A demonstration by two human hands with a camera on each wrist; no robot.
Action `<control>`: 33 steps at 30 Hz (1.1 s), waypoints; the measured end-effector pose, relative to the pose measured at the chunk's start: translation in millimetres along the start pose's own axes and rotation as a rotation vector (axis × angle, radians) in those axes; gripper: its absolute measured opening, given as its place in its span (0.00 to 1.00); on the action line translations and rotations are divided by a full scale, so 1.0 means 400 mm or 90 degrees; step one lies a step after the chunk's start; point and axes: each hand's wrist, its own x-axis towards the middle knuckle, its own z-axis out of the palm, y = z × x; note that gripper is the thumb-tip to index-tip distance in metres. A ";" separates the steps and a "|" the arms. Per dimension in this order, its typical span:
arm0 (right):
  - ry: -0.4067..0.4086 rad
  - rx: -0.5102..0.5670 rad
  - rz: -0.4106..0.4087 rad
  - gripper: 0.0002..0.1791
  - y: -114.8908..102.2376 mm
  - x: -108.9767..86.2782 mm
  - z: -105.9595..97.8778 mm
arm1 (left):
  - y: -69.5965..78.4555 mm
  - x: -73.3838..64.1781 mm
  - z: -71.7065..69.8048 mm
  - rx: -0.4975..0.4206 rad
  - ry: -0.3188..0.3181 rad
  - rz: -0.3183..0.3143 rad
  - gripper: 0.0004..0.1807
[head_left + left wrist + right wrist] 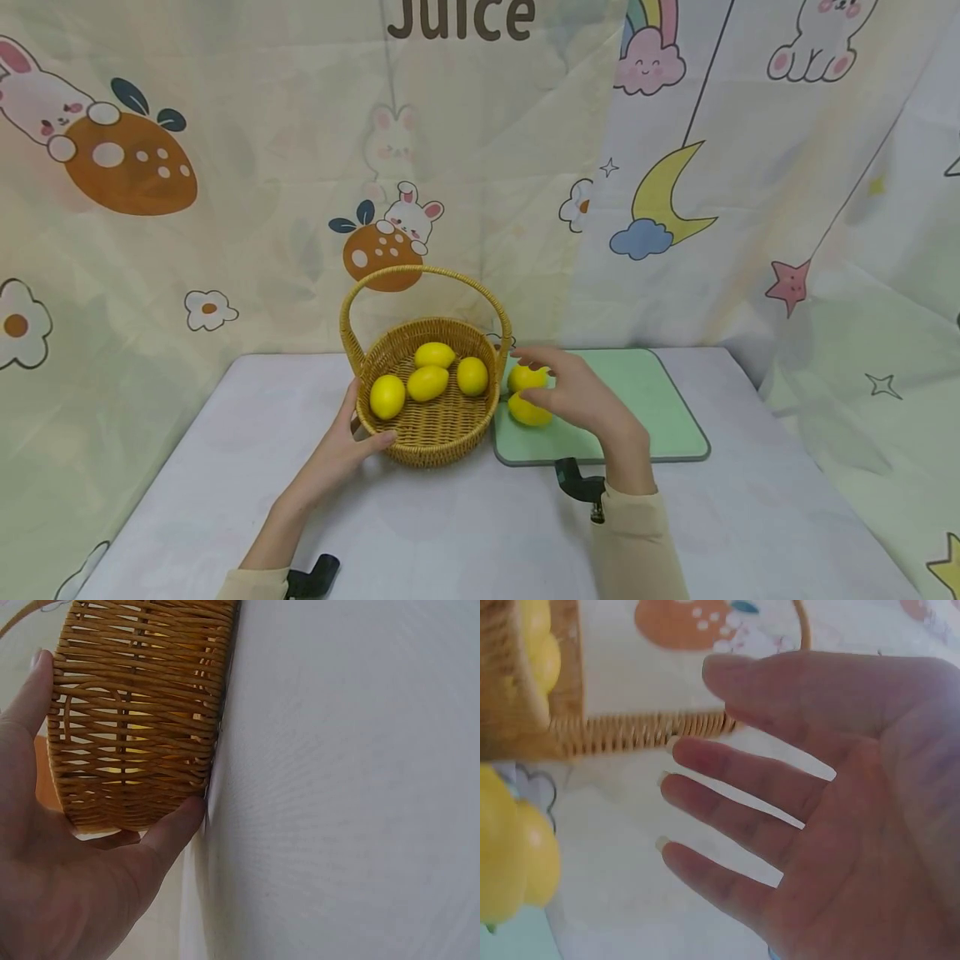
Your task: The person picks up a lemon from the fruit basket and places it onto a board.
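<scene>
A wicker basket (pixel 429 454) with a tall arched handle holds several yellow lemons (pixel 427 383). My left hand (pixel 341 450) grips its left side, the thumb by the front rim; in the left wrist view that hand (pixel 82 877) spreads across the woven wall (pixel 135 742). Two more lemons (pixel 531 413) lie on a pale green cutting board (pixel 630 400), just right of the basket. Over them hovers my right hand (pixel 581 396), fingers apart and holding nothing. From the right wrist, the spread fingers (pixel 735 802) show beside the basket wall and lemons (pixel 499 847).
The board has a grey edge and lies on a white-covered table (pixel 465 533). Behind the table hangs a curtain (pixel 262 167) printed with cartoon rabbits and fruit, close to the basket's far side. Small black camera mounts sit at both wrists.
</scene>
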 end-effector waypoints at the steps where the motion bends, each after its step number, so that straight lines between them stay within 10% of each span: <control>1: -0.006 0.006 -0.004 0.30 -0.010 0.002 0.006 | -0.001 0.000 0.000 0.000 0.002 0.000 0.61; 14: -0.102 -0.007 -0.082 0.34 -0.046 0.085 0.140 | -0.005 -0.007 -0.009 0.001 0.010 0.002 0.61; 33: -0.061 -0.190 -0.023 0.39 -0.038 0.155 0.280 | -0.004 -0.002 -0.004 -0.002 0.008 0.010 0.59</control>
